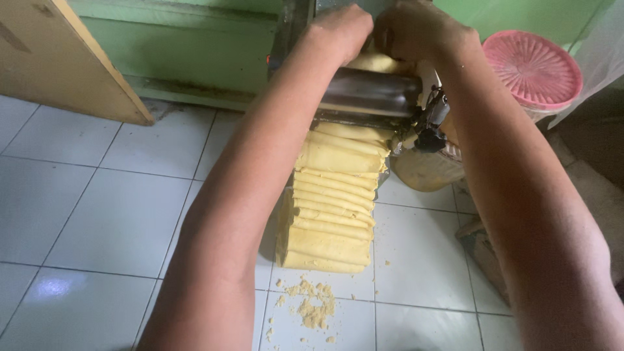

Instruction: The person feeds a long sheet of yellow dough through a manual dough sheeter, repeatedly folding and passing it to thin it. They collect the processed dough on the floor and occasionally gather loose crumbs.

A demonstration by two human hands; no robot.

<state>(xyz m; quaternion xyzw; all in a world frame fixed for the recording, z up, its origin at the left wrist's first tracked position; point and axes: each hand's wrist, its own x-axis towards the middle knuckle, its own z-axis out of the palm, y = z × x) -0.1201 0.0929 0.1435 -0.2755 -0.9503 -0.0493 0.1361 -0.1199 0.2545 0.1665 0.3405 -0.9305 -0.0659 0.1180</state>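
My left hand (341,29) and my right hand (416,29) are side by side at the top of a metal roller machine (370,91), fingers curled down onto a lump of yellow dough (377,63) above the roller. Below the roller a flattened yellow dough sheet (333,201) comes out and lies folded in several pleats on the white tiled counter (104,208). Both forearms reach forward over the counter and hide part of the sheet's left edge.
Dough crumbs (312,305) lie on the tiles in front of the folded sheet. A pink ribbed lid (533,65) sits on a container at the right. A wooden board (58,58) leans at the upper left against a green wall (188,58).
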